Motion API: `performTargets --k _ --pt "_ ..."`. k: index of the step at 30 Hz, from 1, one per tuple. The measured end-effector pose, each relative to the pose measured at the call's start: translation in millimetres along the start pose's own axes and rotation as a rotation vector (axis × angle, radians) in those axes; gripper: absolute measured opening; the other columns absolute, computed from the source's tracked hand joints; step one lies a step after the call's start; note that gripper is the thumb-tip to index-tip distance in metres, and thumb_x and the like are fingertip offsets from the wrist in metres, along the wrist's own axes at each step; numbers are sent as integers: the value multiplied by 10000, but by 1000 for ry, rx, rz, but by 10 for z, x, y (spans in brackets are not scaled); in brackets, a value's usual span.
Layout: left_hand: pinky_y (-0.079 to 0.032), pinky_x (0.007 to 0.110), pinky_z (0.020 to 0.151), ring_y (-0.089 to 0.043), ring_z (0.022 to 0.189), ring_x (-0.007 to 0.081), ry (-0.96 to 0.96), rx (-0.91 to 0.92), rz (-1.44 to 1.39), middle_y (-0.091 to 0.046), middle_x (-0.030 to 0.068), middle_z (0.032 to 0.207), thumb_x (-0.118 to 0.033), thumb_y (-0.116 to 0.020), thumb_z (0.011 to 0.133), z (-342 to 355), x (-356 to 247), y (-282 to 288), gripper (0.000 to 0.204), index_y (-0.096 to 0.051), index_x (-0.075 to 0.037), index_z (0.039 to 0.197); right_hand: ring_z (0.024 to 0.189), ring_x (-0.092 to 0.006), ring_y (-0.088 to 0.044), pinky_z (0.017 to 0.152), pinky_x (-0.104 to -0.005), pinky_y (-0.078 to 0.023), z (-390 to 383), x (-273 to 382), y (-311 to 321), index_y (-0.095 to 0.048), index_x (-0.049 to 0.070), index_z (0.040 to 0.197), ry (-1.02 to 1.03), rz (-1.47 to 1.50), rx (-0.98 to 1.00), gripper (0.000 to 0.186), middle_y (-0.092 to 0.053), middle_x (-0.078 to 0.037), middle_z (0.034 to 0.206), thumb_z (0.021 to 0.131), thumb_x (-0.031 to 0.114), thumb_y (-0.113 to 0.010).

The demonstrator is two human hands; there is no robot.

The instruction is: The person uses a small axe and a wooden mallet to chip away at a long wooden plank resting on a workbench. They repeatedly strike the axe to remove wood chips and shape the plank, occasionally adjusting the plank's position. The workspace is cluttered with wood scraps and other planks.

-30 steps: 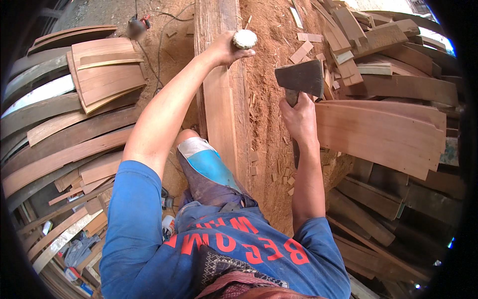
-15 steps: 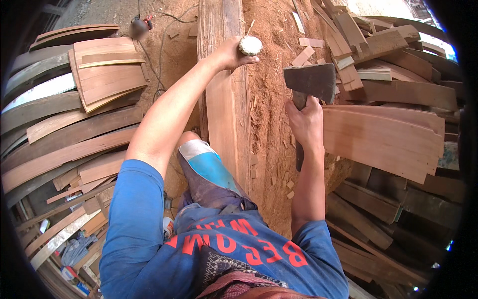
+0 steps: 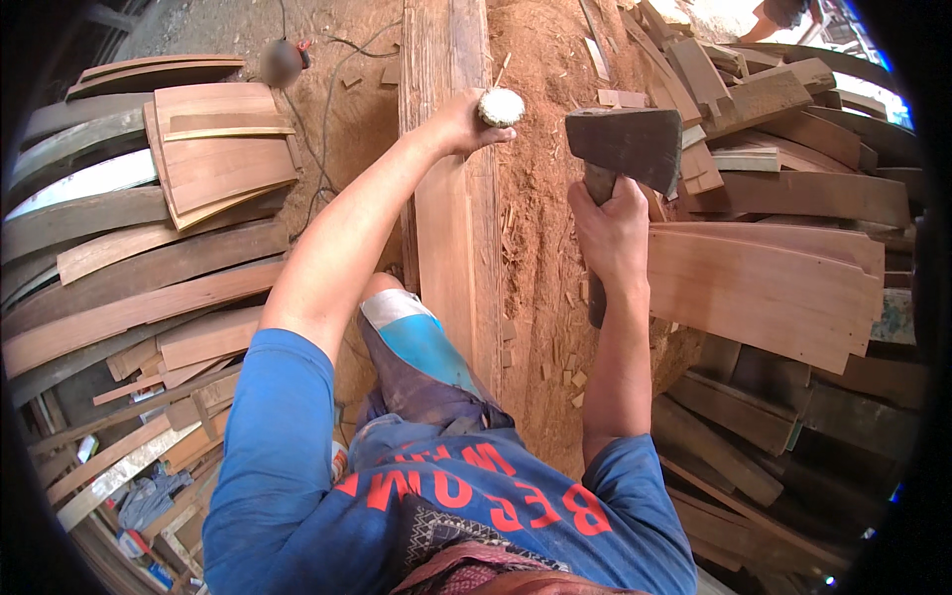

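Note:
My right hand grips a hatchet just below its broad, dark head; the handle runs down along my forearm. The head is raised to the right of a long wooden beam. My left hand is closed around an upright tool with a round, whitish, worn butt, apparently a wooden handle. Its lower end is hidden beneath my hand, so I cannot tell whether it touches the beam. The beam has a smooth, pale face nearer me and a rougher, darker surface farther off. The hatchet and the butt are apart.
Wood chips and sawdust cover the ground. Stacked boards lie at left, wide planks at right, and a pile of offcuts beyond. A dark cable trails at left. Part of another person shows at top right.
The hatchet head has tilted slightly, its right side lower. Both hands sit slightly lower in the picture, along with the surroundings. Part of another person has come into view at top right.

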State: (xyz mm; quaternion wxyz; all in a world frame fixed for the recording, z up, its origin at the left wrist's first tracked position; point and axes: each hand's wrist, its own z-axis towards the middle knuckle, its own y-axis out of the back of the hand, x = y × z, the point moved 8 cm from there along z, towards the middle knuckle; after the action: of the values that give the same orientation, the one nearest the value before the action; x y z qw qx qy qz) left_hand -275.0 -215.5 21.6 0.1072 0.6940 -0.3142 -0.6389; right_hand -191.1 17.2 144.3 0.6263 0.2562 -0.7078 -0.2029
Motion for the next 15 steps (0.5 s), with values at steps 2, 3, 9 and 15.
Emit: performTargets --k 2,3,9,15 --pt "-548 355 902 -667 960 179 -54 15 -8 -749 79 1023 -333 -877 868 41 -129 -19 434 -687 -53 1140 651 -311 -715 614 -455 -521 19 51 -14 -690 -119 854 -17 13 -51 344 -676 -248 699 917 216 -733" --pt "-552 358 866 -655 921 175 -84 18 -29 -738 78 985 -324 -869 877 25 -112 -29 399 -693 -58 1116 618 -344 -701 589 -459 -518 54 65 -91 -708 -90 767 -43 -106 23 333 -674 -257 688 920 204 -740" --pt "-557 345 939 -688 1022 180 -178 -108 -140 -743 56 1109 -126 -896 823 -185 90 -57 464 -675 -60 1225 770 -428 -730 715 -525 -592 303 -118 -757 -711 -30 843 223 -308 64 165 -708 -278 830 909 98 -631" --pt "-555 339 909 -674 985 177 -81 -124 -118 -730 46 1079 -133 -886 832 -188 109 -173 405 -670 -57 1167 845 -455 -717 763 -545 -580 134 -129 -679 -662 -56 952 186 -236 56 214 -713 -283 864 928 156 -653"
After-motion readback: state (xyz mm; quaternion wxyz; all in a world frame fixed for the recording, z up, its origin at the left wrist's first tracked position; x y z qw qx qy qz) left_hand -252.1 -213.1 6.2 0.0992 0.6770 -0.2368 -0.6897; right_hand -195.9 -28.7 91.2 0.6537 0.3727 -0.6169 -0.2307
